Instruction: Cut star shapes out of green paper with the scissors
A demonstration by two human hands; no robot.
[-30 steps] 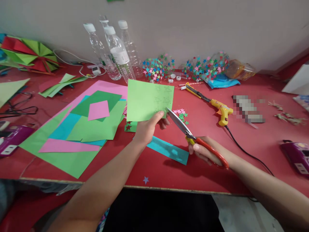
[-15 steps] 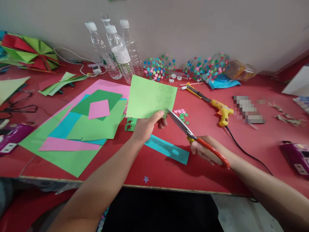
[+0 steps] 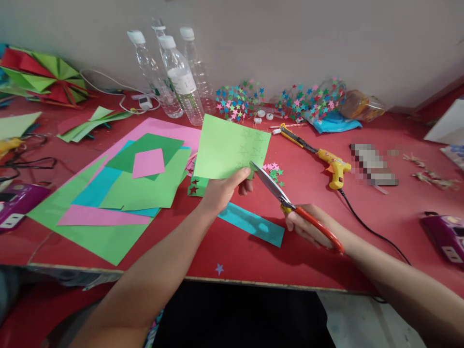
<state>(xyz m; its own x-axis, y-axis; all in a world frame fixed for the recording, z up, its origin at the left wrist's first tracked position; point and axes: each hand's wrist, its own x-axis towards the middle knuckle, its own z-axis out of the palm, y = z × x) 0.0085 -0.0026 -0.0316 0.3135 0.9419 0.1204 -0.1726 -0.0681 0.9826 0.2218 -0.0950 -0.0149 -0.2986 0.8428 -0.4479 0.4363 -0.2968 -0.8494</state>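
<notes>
Above table (image 3: 261, 266), left grip (image 3: 225, 189) pinches green paper (image 3: 226, 150), right (image 3: 319, 217) clasps scissors (image 3: 271, 185) (bottle label (image 3: 185, 84) illegible).

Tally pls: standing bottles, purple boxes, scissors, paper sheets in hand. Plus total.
Standing bottles: 4
Purple boxes: 2
Scissors: 1
Held green sheet: 1
Total: 8

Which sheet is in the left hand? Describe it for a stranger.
At the back of the red table stand clear bottles. In front of them and to the right, the left hand grips a light green sheet. Unlike the paper pile to its left, it bears drawn star outlines toward its right edge.
</notes>
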